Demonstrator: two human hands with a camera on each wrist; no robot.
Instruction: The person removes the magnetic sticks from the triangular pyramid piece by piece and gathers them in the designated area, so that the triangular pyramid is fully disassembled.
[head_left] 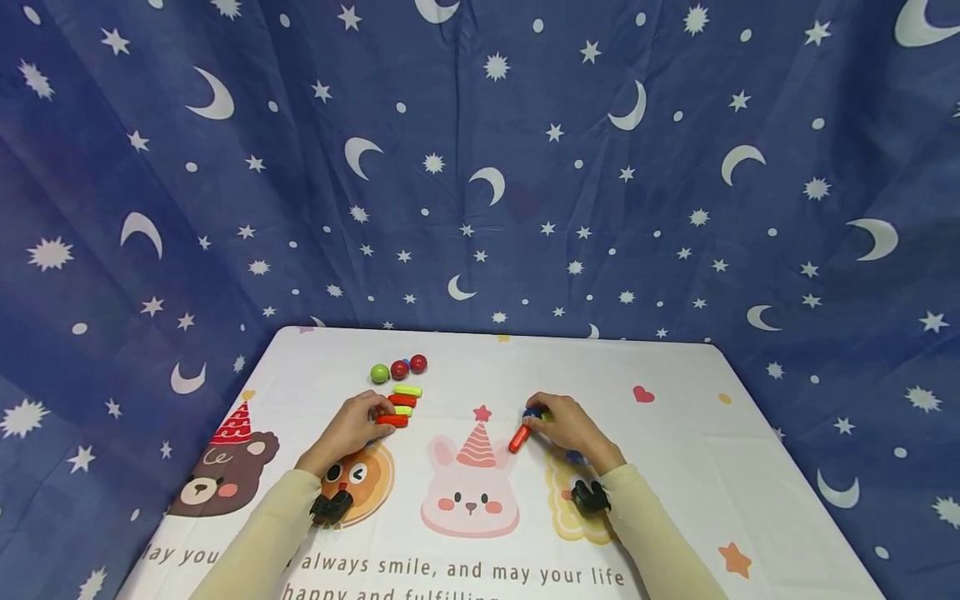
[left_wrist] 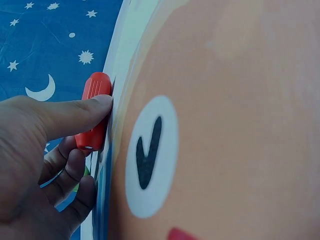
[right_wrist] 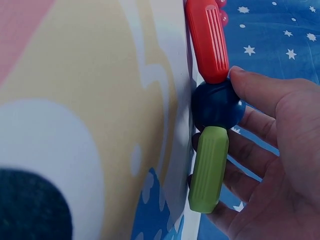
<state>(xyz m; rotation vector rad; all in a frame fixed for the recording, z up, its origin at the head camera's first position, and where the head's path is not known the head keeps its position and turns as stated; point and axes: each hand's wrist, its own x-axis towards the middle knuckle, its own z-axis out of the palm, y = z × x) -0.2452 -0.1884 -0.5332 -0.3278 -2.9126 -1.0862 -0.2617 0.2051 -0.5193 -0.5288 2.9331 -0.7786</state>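
Note:
My left hand point(head_left: 356, 423) is at the near end of a row of short sticks. Its thumb and fingers pinch a ribbed red stick point(left_wrist: 96, 89) lying at the tabletop. Toward the middle right, my right hand point(head_left: 566, 425) grips a dark blue ball point(right_wrist: 217, 106) between thumb and fingers. A second red stick point(right_wrist: 208, 42) meets one side of the ball, and a green stick point(right_wrist: 209, 170) meets the opposite side, forming a nearly straight piece. The head view shows this red stick pointing toward the near left, with fingers hiding part of the ball and green stick.
Beyond the left hand lie a yellow-green stick point(head_left: 408, 390), a red stick point(head_left: 402, 401) and another yellow-green stick point(head_left: 403, 411). Farther back sit a green ball point(head_left: 380, 373), two dark red balls point(head_left: 418, 363) and a partly hidden blue one. A printed white cloth point(head_left: 600, 367) covers the table.

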